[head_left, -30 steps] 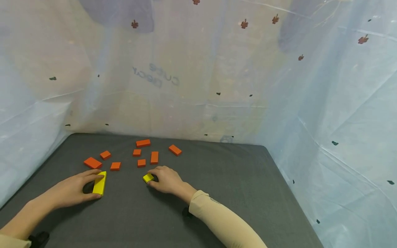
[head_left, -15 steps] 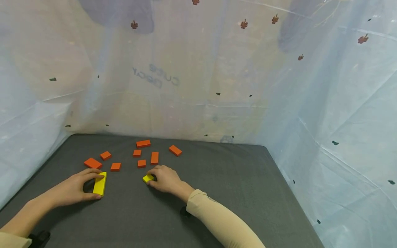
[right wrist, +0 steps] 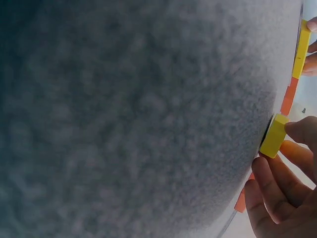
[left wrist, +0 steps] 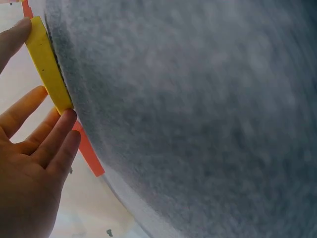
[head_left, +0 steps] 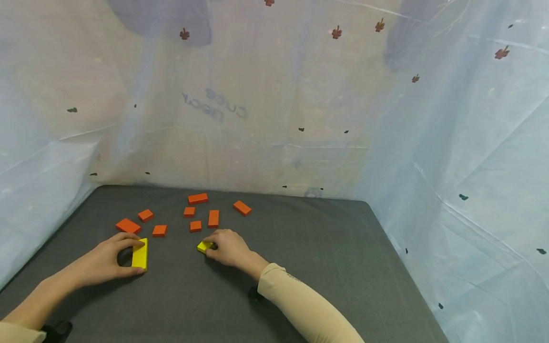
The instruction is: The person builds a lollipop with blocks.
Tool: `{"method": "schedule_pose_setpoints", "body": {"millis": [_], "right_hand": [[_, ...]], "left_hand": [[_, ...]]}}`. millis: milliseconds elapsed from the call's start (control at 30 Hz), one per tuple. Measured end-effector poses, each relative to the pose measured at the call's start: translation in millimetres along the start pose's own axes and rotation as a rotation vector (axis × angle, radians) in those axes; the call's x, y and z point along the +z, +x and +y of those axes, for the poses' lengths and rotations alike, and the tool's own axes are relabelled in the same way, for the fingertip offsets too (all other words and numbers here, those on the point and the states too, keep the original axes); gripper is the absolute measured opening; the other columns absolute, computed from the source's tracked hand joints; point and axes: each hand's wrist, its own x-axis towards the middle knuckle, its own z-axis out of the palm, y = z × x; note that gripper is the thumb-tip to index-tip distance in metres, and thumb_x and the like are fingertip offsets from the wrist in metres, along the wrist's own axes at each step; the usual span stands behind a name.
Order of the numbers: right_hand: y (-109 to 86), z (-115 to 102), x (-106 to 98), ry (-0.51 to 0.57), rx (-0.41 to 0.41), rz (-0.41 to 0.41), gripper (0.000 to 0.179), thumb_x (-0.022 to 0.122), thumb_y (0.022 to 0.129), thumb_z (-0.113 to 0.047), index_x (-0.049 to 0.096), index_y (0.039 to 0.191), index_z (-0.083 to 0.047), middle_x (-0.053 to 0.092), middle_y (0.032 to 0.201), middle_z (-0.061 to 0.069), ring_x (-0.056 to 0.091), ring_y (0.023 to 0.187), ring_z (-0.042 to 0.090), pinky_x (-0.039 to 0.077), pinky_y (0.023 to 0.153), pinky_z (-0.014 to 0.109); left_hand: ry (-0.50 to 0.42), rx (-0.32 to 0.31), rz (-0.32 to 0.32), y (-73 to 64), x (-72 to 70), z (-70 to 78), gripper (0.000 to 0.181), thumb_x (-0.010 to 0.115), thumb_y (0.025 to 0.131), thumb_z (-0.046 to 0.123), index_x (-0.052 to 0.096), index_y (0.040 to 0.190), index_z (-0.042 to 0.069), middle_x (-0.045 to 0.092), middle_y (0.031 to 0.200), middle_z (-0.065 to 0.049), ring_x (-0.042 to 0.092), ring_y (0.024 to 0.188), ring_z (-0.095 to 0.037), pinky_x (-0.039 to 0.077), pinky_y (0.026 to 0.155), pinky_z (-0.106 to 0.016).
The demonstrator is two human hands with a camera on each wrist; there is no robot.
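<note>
With thumb and fingers at its two ends, my left hand (head_left: 105,259) pinches a long yellow block (head_left: 140,256) on the dark table. The left wrist view shows that yellow block (left wrist: 48,64) between the thumb and the fingertips. My right hand (head_left: 229,247) pinches a smaller yellow block (head_left: 204,246), part of it covered by the fingers. In the right wrist view this small yellow block (right wrist: 275,136) sits between thumb and fingers, on the table surface. A gap of grey cloth separates the two blocks.
Several orange blocks lie beyond the hands, among them a square one (head_left: 159,231), an oblong one (head_left: 213,218) and a slanted one (head_left: 242,207) farther right. The grey table (head_left: 326,267) reaches a pale plastic curtain (head_left: 257,157) behind and at both sides.
The left hand has turned the long yellow block slightly, so it points more straight ahead, and shifted it a little right. The small yellow block has turned slightly in the right hand.
</note>
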Motion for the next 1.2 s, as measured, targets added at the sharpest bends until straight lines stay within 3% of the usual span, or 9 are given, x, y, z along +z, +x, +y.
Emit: {"method": "schedule_pose_setpoints", "body": {"millis": [200,467,900,1200], "right_hand": [[-6.9,2,-7,0.047,-0.007,0.021,0.032,0.064,0.092,-0.028,0.067,0.123,-0.025,0.066,0.117,-0.01,0.062,0.1,0.001,0.05,0.079,0.015],[-25.0,15,-24,0.047,-0.026,0.074,0.034,0.061,0.094,-0.027,0.063,0.128,-0.024,0.063,0.124,-0.007,0.061,0.109,0.007,0.051,0.087,0.022],[-67.2,51,-48,0.024,-0.039,0.156,0.037,0.059,0.096,-0.023,0.06,0.132,-0.018,0.061,0.128,-0.002,0.059,0.115,0.015,0.049,0.095,0.033],[-94.8,86,-54,0.011,-0.037,0.096,0.037,0.059,0.096,-0.021,0.058,0.133,-0.018,0.06,0.129,-0.002,0.057,0.117,0.015,0.047,0.098,0.034]], "left_hand": [[-0.019,0.007,0.041,2.0,0.3,13.1,0.076,0.077,0.066,0.063,0.064,0.119,0.01,0.052,0.125,-0.013,0.054,0.111,-0.038,0.047,0.085,-0.059],[-0.026,0.074,0.096,12.6,7.4,49.4,0.072,0.078,0.068,0.06,0.062,0.12,0.014,0.051,0.126,-0.005,0.055,0.11,-0.029,0.05,0.084,-0.052],[-0.004,0.168,0.119,47.0,34.3,118.5,0.069,0.083,0.065,0.055,0.062,0.12,0.018,0.05,0.125,0.001,0.055,0.107,-0.018,0.052,0.083,-0.04],[-0.038,0.243,0.066,65.6,62.5,164.8,0.069,0.081,0.064,0.058,0.062,0.119,0.019,0.05,0.124,0.003,0.054,0.106,-0.013,0.052,0.083,-0.036]]}}
